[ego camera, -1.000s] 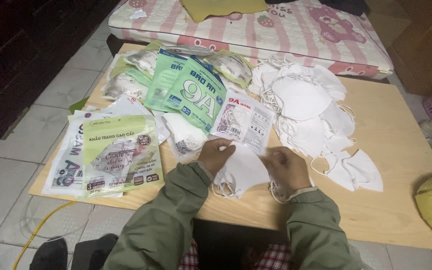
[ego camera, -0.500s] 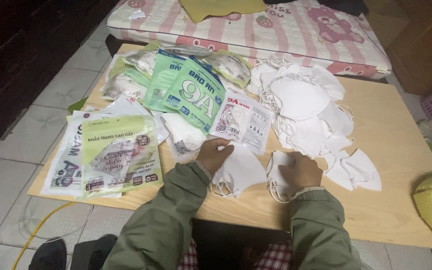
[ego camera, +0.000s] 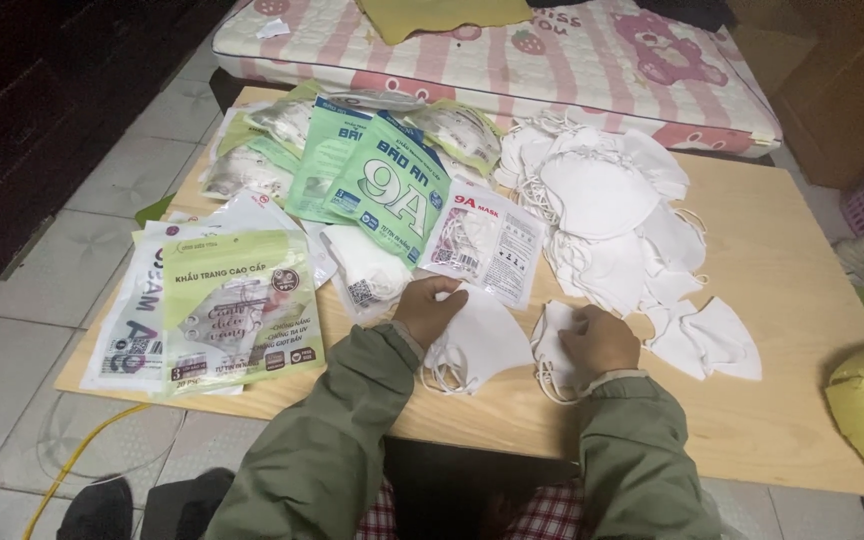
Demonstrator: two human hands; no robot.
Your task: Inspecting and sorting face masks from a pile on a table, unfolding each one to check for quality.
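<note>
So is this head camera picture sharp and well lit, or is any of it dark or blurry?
Head view: dim, soft light; the white masks look brightest, the upper left corner falls nearly black, both hands, left hand and right hand, slightly soft, and the table edges bow a little.

Two hands on white masks at a wooden table [ego camera: 792, 300]

The left hand [ego camera: 430, 308] presses a folded mask [ego camera: 482, 340]; the right hand [ego camera: 602, 338] rests on a second mask [ego camera: 550, 345] just beside it. A mask pile [ego camera: 602, 210] lies behind, green packets [ego camera: 382, 175] to the left.

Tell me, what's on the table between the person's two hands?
Between the left hand and right hand lie white face masks on the wooden table, seen from the head camera.
</note>
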